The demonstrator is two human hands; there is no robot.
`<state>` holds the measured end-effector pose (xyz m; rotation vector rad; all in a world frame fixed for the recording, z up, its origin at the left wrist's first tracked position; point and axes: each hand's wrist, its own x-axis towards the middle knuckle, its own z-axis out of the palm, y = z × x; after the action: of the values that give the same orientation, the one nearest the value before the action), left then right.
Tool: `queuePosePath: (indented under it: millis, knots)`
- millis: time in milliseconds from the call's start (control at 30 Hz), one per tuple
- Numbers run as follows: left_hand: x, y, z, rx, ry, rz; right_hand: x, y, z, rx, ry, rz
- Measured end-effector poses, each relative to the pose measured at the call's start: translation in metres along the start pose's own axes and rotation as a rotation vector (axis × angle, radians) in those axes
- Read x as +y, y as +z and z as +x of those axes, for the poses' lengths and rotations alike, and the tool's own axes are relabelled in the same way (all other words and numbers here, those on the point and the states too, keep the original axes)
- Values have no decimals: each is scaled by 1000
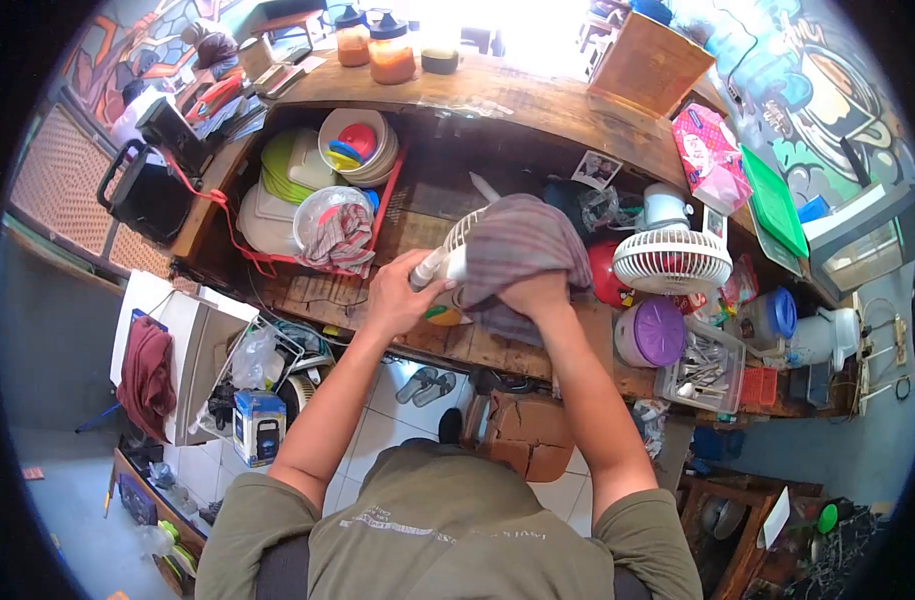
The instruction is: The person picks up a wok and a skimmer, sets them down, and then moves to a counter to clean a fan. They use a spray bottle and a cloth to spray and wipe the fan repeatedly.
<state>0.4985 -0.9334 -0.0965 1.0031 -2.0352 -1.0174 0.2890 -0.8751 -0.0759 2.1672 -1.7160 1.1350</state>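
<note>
My left hand (398, 293) is closed around the pale neck of a small white fan (456, 262), part of whose ribbed grille shows. A dark striped cloth (523, 245) drapes over the fan's right side and hides much of it. On this cloth my right hand (538, 295) is closed, its fingers mostly covered by folds. Both hands are above the wooden shelf of the counter (343, 300). To the right stands another white fan (673, 262) with a round grille.
A red crate (386, 215) holds plates, bowls and another striped cloth. Right of me are a purple-lidded tub (663, 325) and a clear bin of cutlery (706, 370). Orange-filled jars (392, 58) stand on the upper counter. A cardboard box (528, 435) lies below.
</note>
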Motion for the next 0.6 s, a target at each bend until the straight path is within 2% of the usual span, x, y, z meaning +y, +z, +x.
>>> queuePosePath:
  millis: [33, 100, 133, 200, 367, 433, 467, 533, 600]
  knots:
    - [2, 0, 1, -6, -21, 40, 6, -6, -2, -7, -11, 2]
    - [-4, 1, 1, 1, -23, -1, 18, -12, -9, 162, -14, -52]
    - [-7, 2, 1, -5, -19, -36, 24, -13, -14, 161, -19, -50]
    - [-10, 3, 0, 7, -11, -40, 40, -11, -25, 231, 117, 77]
    - [-11, 5, -1, -15, -85, -99, 71, -2, -57, 218, 179, 21]
    - [-5, 3, -2, -8, -80, -57, 121, 31, -106, 49, 431, 4]
    - [-8, 5, -1, -11, -70, -58, 157, 57, -139, 58, 431, -1]
    - [-18, 10, -2, 48, -20, -117, 220, 109, -201, 397, 592, 167]
    - [-18, 8, 0, 35, -18, -115, 216, 115, -197, 399, 570, 134]
